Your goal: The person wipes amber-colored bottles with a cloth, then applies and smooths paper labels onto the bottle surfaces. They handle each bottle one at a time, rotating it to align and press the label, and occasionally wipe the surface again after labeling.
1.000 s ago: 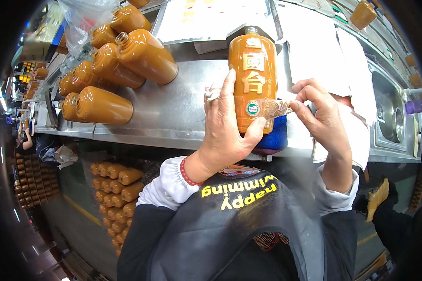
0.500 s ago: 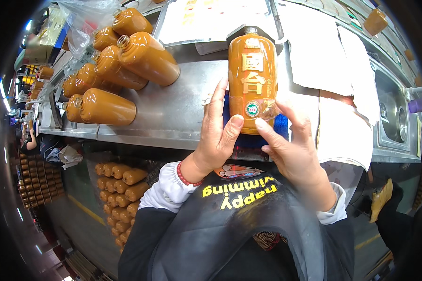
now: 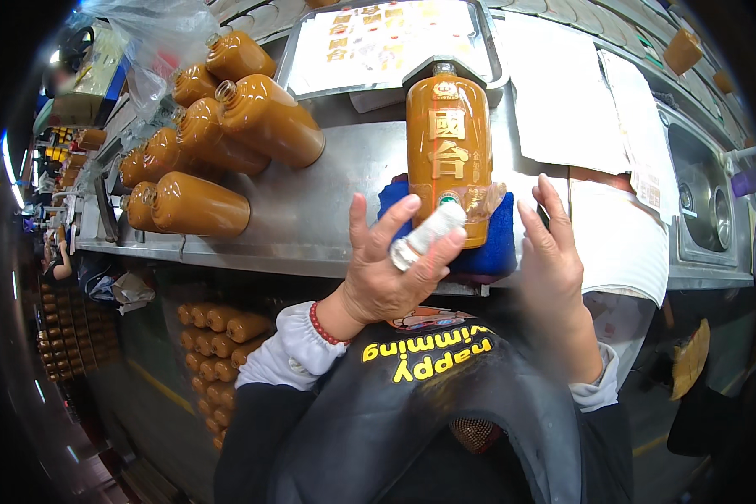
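An amber-brown glass bottle (image 3: 448, 105) with raised gold characters lies on its side, its clear neck pointing away from me. A blue cloth (image 3: 502, 239) is under its lower end. Low on the bottle, wrinkled clear film (image 3: 480, 202) runs beside a small round green emblem, now partly covered. My left hand (image 3: 378, 273) grips a small white roll-like piece (image 3: 428, 235) between thumb and fingers. Its tip is at the emblem; whether it touches the glass, I cannot tell. To the right of the bottle, my right hand (image 3: 554, 260) is open, fingers spread and apart from it, slightly blurred.
Several amber bottles (image 3: 273, 122) lie on the steel counter (image 3: 311, 214) at left. A tray (image 3: 290, 55) with a printed sheet of transfers lies behind. White sheets (image 3: 554, 92) cover the right side, beside a steel sink (image 3: 701, 223). More bottles (image 3: 227, 319) are stacked below.
My left hand has left the bottle's left side and now has the white piece over the emblem. The right hand has let go of the lower edge and drawn back rightward.
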Demonstrator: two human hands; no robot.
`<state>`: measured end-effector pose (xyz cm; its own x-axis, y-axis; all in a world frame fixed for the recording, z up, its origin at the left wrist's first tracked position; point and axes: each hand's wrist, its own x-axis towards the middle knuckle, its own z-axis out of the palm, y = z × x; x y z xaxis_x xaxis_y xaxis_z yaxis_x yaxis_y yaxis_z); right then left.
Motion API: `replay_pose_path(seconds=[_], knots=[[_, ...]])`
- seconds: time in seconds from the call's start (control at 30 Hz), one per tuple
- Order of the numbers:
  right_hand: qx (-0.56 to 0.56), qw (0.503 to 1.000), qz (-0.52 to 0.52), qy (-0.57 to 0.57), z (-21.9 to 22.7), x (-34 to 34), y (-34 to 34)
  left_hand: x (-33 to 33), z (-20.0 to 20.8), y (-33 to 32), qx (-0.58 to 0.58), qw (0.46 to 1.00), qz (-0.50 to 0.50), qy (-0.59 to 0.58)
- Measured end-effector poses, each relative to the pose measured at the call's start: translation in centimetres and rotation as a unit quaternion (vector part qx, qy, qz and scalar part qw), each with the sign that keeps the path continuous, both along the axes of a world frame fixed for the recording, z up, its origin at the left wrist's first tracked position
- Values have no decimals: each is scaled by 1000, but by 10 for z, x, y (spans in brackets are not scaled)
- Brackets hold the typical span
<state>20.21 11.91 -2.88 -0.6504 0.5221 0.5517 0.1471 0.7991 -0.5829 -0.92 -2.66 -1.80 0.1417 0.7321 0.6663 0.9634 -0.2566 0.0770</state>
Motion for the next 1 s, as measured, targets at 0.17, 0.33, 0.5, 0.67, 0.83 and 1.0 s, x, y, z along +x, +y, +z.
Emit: replay_pose_path(seconds=[0.17, 0.33, 0.5, 0.67, 0.83, 1.0], knots=[[-115, 993, 2, 0, 17, -8, 7, 11, 8, 17, -37, 997, 62, -16], [-265, 962, 27, -67, 8, -23, 29, -3, -13, 16, -44, 983, 5, -177], [-324, 942, 90, -2, 21, -32, 33, -2, -14, 13, -32, 979, 10, -200], [-328, 940, 97, 3, 38, -25, 36, -3, -12, 8, -28, 994, 40, -98], [-306, 948, 84, 0, 24, -29, 39, 3, -8, 12, 13, 998, 46, -33], [-306, 948, 90, 2, 16, -33, 38, 0, -4, 17, 34, 998, 21, 46]])
